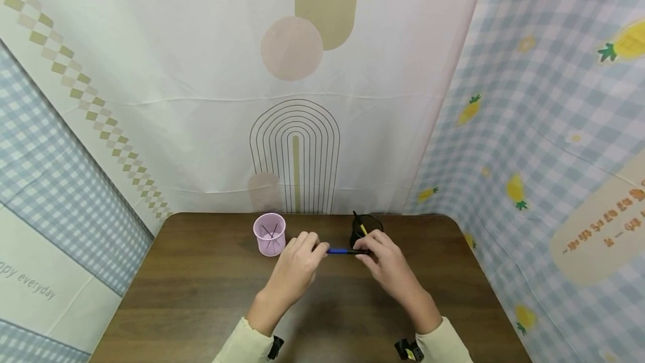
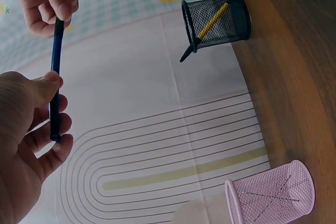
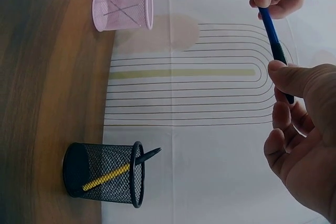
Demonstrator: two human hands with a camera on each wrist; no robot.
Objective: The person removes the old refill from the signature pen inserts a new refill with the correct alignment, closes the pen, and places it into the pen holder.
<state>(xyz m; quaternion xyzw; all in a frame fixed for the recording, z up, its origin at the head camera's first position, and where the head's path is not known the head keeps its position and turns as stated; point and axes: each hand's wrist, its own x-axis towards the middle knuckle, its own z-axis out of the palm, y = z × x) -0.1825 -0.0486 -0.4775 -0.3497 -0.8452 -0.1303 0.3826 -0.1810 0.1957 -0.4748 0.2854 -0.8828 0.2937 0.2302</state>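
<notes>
A blue pen with black ends (image 1: pixel 345 251) is held level above the table, between both hands. My left hand (image 1: pixel 296 265) pinches one end between thumb and fingers. At the other end, the thumb and fingers of my right hand (image 1: pixel 389 266) grip the black part; in the right wrist view the pen (image 3: pixel 269 27) slants between the two hands. Just behind the right hand stands a black mesh pen holder (image 3: pixel 107 153), with a yellow-and-black pen (image 3: pixel 107 177) leaning in it. Behind and left of the left hand is a pink mesh pen holder (image 1: pixel 267 246).
Thin dark crossed lines show through the pink holder's mesh. Both holders stand near the back edge of the brown wooden table (image 1: pixel 201 284). A white patterned cloth (image 1: pixel 201 144) hangs behind it, and blue checked cloth (image 1: pixel 504 195) hangs at the sides.
</notes>
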